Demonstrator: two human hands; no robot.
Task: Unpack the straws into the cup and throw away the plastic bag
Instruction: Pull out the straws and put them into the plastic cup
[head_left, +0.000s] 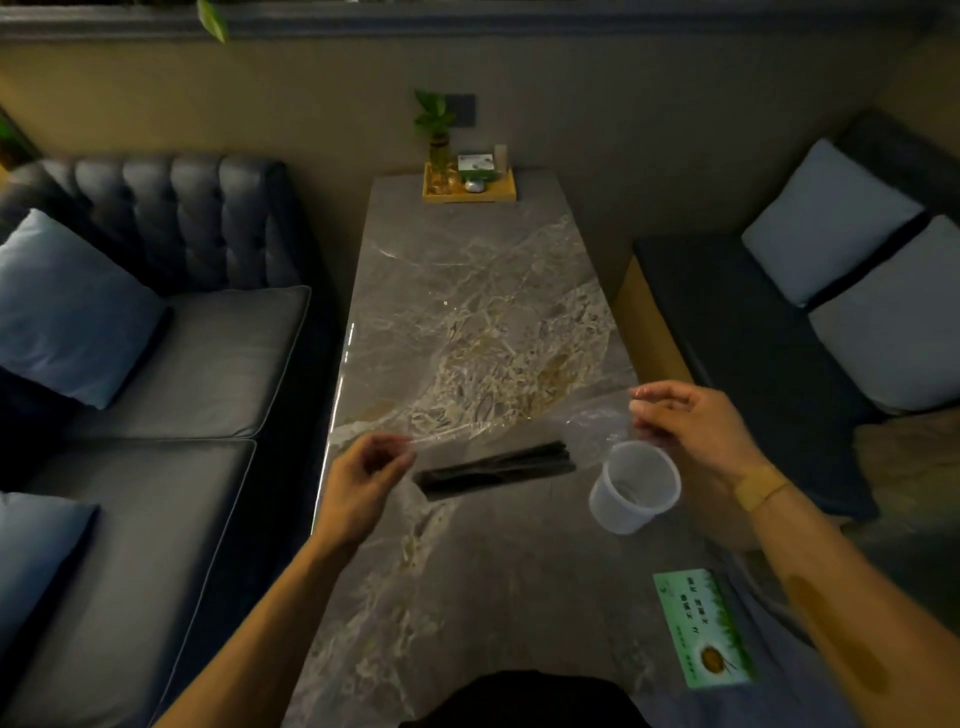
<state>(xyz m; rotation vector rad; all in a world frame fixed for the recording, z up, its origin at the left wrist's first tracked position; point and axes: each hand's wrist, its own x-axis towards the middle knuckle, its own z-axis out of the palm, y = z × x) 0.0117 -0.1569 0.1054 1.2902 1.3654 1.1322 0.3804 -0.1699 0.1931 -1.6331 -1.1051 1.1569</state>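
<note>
A bundle of dark straws (496, 469) lies across the marble table (467, 322), inside a clear plastic bag (519, 434) that is stretched flat above it. My left hand (363, 478) pinches the bag's left end at the table's left edge. My right hand (691, 431) pinches the bag's right end, raised a little above the table. A translucent plastic cup (635, 486) stands upright just below my right hand, to the right of the straws. The bag is hard to see against the table.
A green printed card (704, 629) lies near the front right corner. A wooden tray (469, 188) with a small plant and small items sits at the far end. A dark sofa (171, 364) flanks the left, a bench with cushions (831, 270) the right.
</note>
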